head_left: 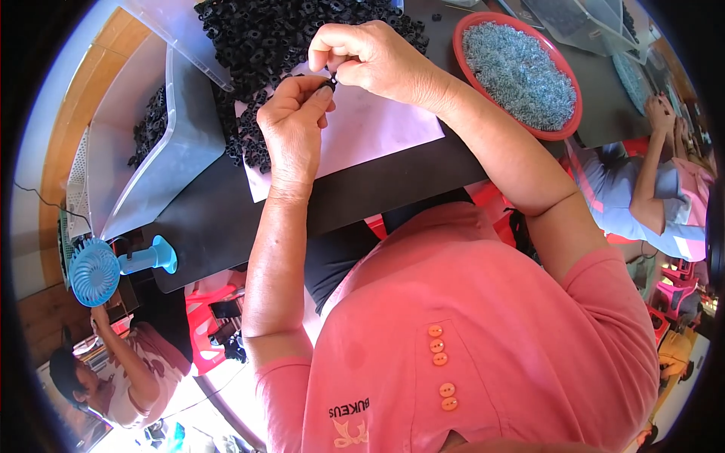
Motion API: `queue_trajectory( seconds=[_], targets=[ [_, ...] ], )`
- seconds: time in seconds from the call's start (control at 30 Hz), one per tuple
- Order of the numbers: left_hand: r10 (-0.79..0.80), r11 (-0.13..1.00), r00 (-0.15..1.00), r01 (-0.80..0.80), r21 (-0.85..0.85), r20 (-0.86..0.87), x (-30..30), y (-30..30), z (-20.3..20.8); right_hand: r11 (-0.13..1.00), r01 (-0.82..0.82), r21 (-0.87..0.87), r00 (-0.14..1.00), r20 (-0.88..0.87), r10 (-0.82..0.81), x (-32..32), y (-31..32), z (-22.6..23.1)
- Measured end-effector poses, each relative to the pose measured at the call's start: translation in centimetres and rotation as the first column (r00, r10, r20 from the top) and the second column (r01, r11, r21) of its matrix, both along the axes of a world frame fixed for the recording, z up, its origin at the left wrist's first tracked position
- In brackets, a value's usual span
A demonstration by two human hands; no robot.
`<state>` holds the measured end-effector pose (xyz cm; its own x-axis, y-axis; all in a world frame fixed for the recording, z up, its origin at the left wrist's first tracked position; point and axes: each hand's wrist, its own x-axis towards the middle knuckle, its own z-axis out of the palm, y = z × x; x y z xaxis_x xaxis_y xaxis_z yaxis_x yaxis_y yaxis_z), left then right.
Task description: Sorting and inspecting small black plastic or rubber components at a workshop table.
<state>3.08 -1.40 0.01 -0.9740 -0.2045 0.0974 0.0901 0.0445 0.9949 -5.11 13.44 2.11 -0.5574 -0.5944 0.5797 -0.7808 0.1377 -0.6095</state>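
Observation:
My left hand (293,128) pinches a small black plastic part (328,84) between thumb and fingertips. Right beside it, my right hand (385,64) has its thumb and fingers pressed together at the part; whatever they hold is too small to make out. Both hands are above a white sheet (377,128) on the dark table. A large heap of similar black parts (249,38) spreads behind and to the left of my hands. To the right stands a red bowl (578,113) full of small, shiny, pale blue-grey pieces that look like tiny springs (517,75).
A clear plastic bin (185,143) with more black parts stands at the left. A blue fan (94,272) is at the table's left corner. Another clear bin (581,23) sits at the far right. Other people work to the right (642,181) and left (143,370).

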Motion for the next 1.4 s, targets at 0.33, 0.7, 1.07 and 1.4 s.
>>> queue_trajectory(
  seconds=[0.33,0.7,1.07,1.4],
  targets=[
    [0.059,0.997,0.998,-0.061,-0.053,-0.035,-0.4,0.1,-1.1,0.986,0.168,-0.011,0.969,-0.182,-0.167,1.4,-1.5,-1.5],
    [0.241,0.939,0.952,-0.277,-0.205,-0.187,-0.8,0.1,-1.6,0.973,0.162,-0.162,0.873,-0.436,-0.218,1.7,-3.3,-2.5],
    [0.162,0.956,0.986,-0.15,0.251,-0.027,-0.4,-0.4,0.1,0.958,0.235,-0.162,0.854,-0.436,-0.284,2.6,-3.1,-2.2],
    [0.154,0.912,0.987,-0.123,0.39,-0.048,-0.3,-0.5,-0.1,0.956,0.237,-0.173,0.716,-0.634,-0.292,2.6,-4.0,-2.2]
  ],
)
